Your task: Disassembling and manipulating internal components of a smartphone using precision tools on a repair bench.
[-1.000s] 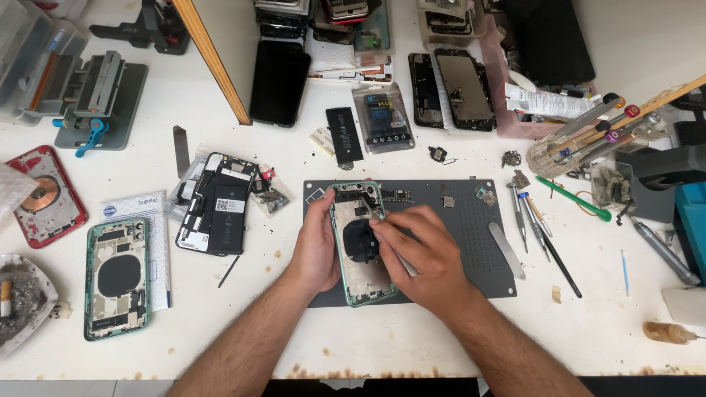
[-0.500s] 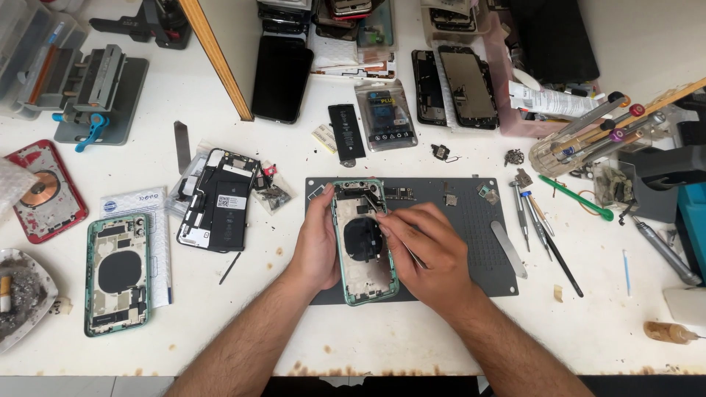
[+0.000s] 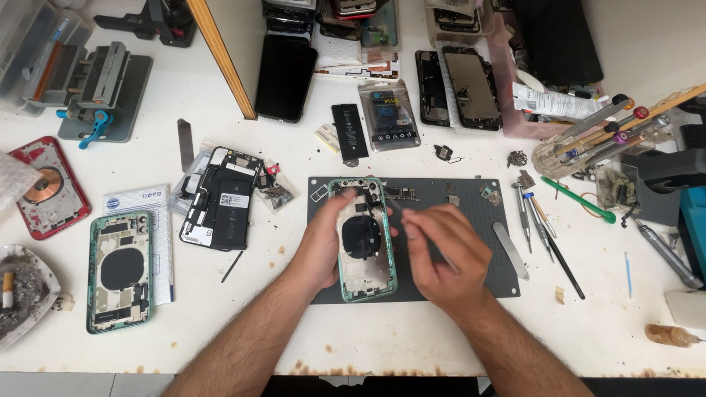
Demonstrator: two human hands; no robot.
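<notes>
While the left hand (image 3: 318, 246) grips the green phone frame (image 3: 362, 239) on the mat (image 3: 471, 220), the right hand (image 3: 441, 254) pinches a thin tool beside it.

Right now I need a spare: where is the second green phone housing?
In the head view, the second green phone housing lies far left on the table, between the ashtray and the opened black phone.

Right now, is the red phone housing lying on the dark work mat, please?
No, the red phone housing lies on the bare white table, far left of the dark work mat.
</notes>
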